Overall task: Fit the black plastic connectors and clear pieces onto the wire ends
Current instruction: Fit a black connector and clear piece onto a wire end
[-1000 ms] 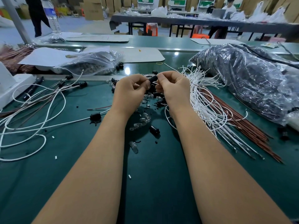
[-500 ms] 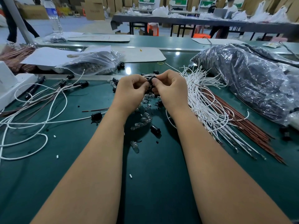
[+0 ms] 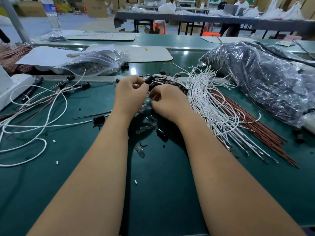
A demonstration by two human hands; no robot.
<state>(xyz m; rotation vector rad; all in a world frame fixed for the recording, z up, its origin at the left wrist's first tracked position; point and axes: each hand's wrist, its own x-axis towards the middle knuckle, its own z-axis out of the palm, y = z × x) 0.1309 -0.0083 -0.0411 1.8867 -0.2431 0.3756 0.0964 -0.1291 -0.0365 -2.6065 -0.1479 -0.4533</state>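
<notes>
Two hands assembling a connector onto a wire at a green work surface [image 3: 162, 193].

Nearest, loose clear pieces [image 3: 140, 151] and a black plastic connector [image 3: 161, 133] lie between the forearms. Beyond, the right hand [image 3: 167, 102] is curled with fingertips pinched over the small parts; what it holds cannot be told. The left hand [image 3: 130, 92] pinches a black connector [image 3: 149, 79] fitted on a white wire. Unfinished white wires [image 3: 209, 103] fan toward the right edge; finished leads [image 3: 51, 97] lie at the left. Plastic bags [image 3: 265, 79] sit at the far edge.

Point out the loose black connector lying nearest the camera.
The black connector between the forearms, just beyond the lone clear piece; the rest lie farther back.
</notes>
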